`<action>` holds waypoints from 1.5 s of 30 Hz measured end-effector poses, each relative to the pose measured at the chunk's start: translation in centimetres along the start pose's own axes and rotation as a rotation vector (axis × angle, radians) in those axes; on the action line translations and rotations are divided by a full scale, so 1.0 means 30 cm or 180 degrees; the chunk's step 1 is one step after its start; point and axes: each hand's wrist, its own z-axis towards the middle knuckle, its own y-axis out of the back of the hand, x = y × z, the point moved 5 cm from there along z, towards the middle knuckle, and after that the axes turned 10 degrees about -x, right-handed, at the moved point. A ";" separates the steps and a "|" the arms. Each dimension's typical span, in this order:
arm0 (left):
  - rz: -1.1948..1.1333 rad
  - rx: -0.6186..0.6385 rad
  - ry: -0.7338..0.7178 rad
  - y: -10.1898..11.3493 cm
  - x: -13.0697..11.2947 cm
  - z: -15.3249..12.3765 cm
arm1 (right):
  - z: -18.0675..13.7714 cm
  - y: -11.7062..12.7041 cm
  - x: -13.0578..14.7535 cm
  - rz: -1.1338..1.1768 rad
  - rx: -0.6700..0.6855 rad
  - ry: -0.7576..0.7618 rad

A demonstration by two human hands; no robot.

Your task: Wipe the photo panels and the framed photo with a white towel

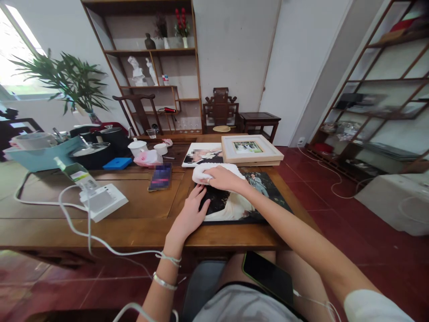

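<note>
A large dark photo panel [217,201] lies flat near the table's front edge, showing figures in a white dress and a grey suit. My right hand [225,178] grips a folded white cloth [201,172] and presses it onto the panel's far left part. My left hand [190,212] rests on the panel's left edge with its fingers apart, close to the cloth. Just behind the cloth lie a white photo print [187,156] and a light wooden picture frame [268,154] holding a small photo.
On the wooden table [147,228] are a phone [160,177], a blue box [117,163], a white box [114,203], pots [92,154] and a white cable [110,250]. A black phone [268,275] with a cable lies on my lap. Chairs and shelves stand behind.
</note>
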 end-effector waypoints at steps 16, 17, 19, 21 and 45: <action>0.0071 0.0149 0.0139 0.001 -0.006 -0.005 | -0.390 0.165 -0.323 -0.0269 -0.0524 -0.0597; 0.0087 0.0158 0.0159 0.001 -0.006 -0.005 | -0.411 0.164 -0.317 -0.0313 -0.0511 -0.0596; 0.0104 0.0169 0.0168 0.000 -0.007 -0.005 | -0.461 0.158 -0.288 -0.0409 -0.0448 -0.0579; 0.0100 0.0181 0.0157 -0.001 -0.007 -0.005 | -0.521 0.151 -0.243 -0.0477 -0.0360 -0.0541; 0.0021 0.0214 0.0085 0.004 0.003 0.003 | -0.450 0.156 -0.276 -0.0385 -0.0295 -0.0357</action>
